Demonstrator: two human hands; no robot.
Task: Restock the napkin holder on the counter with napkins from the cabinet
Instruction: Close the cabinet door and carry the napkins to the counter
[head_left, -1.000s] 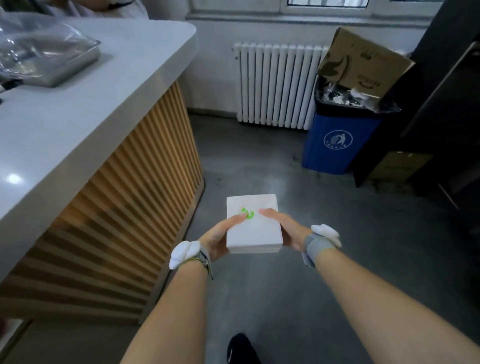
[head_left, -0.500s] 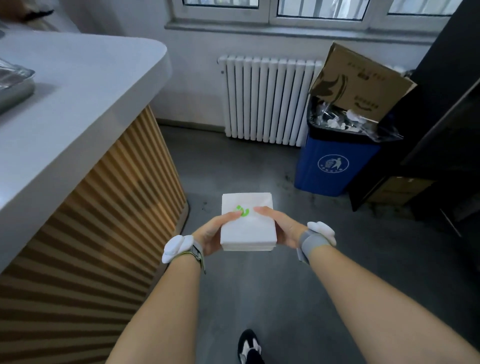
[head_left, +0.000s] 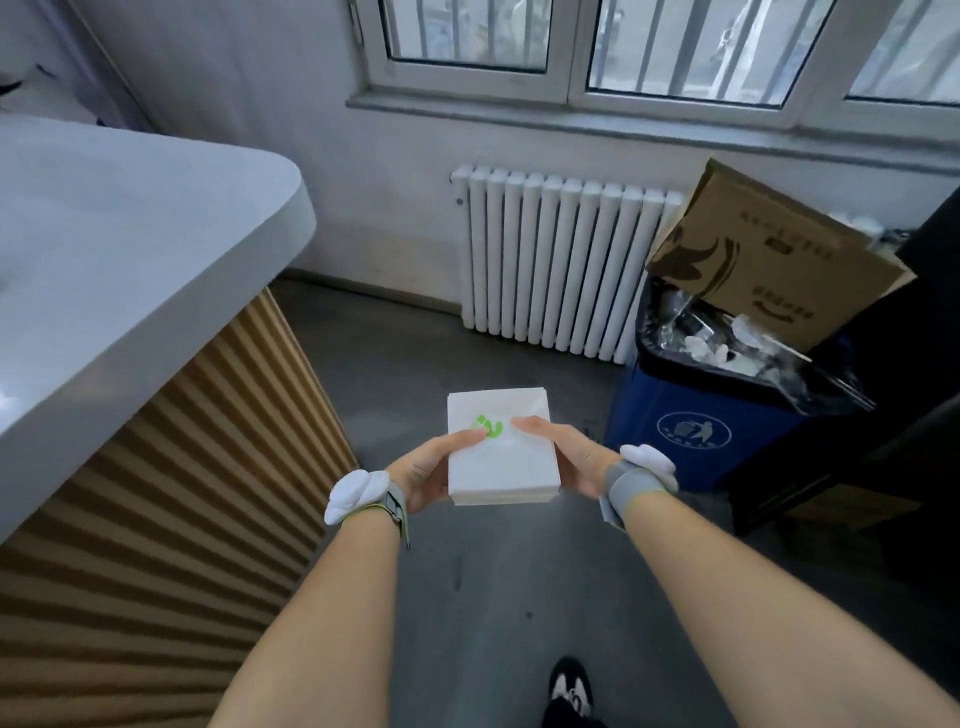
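Observation:
A white stack of napkins (head_left: 501, 470) with a green mark on top is held flat in front of me, above the grey floor. My left hand (head_left: 428, 470) grips its left side, thumb on top. My right hand (head_left: 563, 454) grips its right side, thumb also on top. Both wrists wear white and grey bands. The counter (head_left: 119, 249), white-topped with a ribbed wooden front, stands at my left. No napkin holder and no cabinet is in view.
A white radiator (head_left: 558, 265) stands under the window ahead. A blue bin (head_left: 691, 431) with a black liner and a cardboard box (head_left: 774, 260) stands at the right, beside dark furniture (head_left: 893, 395). My shoe (head_left: 571, 688) shows at the bottom.
The view has turned right and up: the counter and its metal tray slid out at the left, and the window came into view. Both hands keep the same hold on the napkins.

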